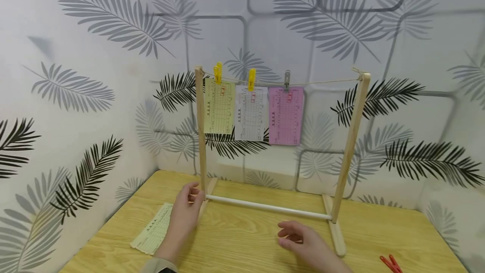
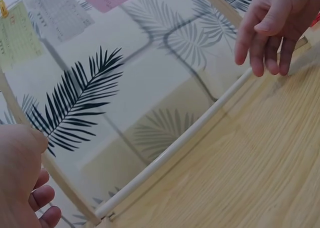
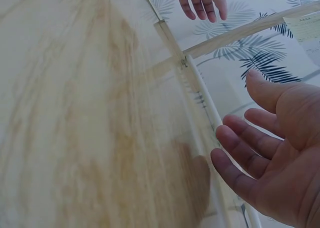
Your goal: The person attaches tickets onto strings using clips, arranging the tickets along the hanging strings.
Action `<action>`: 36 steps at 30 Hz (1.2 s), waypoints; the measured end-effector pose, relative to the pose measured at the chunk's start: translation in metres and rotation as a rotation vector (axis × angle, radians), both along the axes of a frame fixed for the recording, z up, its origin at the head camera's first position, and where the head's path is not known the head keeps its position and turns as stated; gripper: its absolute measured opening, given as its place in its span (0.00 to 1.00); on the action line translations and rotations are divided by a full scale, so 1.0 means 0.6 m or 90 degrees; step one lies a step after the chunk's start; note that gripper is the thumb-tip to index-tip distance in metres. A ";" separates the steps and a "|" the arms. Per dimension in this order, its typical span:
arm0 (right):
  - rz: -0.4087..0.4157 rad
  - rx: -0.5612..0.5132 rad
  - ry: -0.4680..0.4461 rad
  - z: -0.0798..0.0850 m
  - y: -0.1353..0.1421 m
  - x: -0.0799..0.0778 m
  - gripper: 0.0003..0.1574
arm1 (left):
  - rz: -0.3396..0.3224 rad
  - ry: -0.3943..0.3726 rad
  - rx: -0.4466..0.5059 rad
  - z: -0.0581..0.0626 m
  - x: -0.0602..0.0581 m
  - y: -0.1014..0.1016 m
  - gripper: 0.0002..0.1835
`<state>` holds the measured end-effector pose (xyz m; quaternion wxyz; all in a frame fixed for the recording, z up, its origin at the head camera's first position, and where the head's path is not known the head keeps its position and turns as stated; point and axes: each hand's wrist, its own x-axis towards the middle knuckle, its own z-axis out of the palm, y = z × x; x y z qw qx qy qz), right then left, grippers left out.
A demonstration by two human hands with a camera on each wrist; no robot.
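My left hand [image 1: 186, 209] is beside the foot of the left post of a wooden rack [image 1: 201, 138], its fingers loosely bent with nothing in them. My right hand [image 1: 305, 243], also holding nothing, hovers in front of the rack's white crossbar [image 1: 265, 207], fingers spread in the right wrist view. Along the string [image 1: 322, 82] hang three printed slips: a yellow one [image 1: 219, 113] and a white one [image 1: 250, 117] under yellow clothespins [image 1: 251, 79], and a pink one [image 1: 286, 117] under a grey clothespin [image 1: 287, 80]. Another pale yellow slip [image 1: 153, 231] lies left of my left forearm.
A red clothespin [image 1: 391, 263] lies on the wooden table [image 1: 242, 239] at the front right, past the rack's right foot [image 1: 337, 239]. Behind the rack rises a wall [image 1: 242, 167] with a leaf pattern, and another wall flanks the table on the left.
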<state>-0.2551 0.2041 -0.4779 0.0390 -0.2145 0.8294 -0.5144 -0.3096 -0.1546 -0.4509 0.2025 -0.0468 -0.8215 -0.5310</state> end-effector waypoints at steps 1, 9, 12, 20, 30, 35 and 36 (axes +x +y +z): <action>0.002 0.006 -0.005 -0.001 -0.001 -0.001 0.32 | 0.004 -0.003 -0.008 0.000 0.000 -0.004 0.21; 0.014 0.019 -0.026 -0.006 -0.002 0.000 0.33 | 0.035 0.010 -0.088 -0.015 -0.008 -0.020 0.22; 0.022 0.017 -0.027 -0.010 0.000 -0.002 0.32 | 0.057 0.016 -0.119 -0.023 -0.014 -0.023 0.24; 0.044 -0.014 -0.050 -0.017 0.002 -0.003 0.31 | 0.117 -0.018 -0.194 -0.046 -0.020 -0.051 0.28; 0.046 0.003 -0.046 -0.021 0.003 -0.005 0.36 | 0.143 -0.073 -0.258 -0.055 -0.021 -0.094 0.36; 0.039 0.009 -0.046 -0.021 0.004 -0.003 0.37 | 0.159 -0.105 -0.285 -0.054 -0.016 -0.113 0.39; 0.036 0.013 -0.046 -0.021 0.004 -0.003 0.37 | 0.163 -0.116 -0.291 -0.054 -0.016 -0.116 0.39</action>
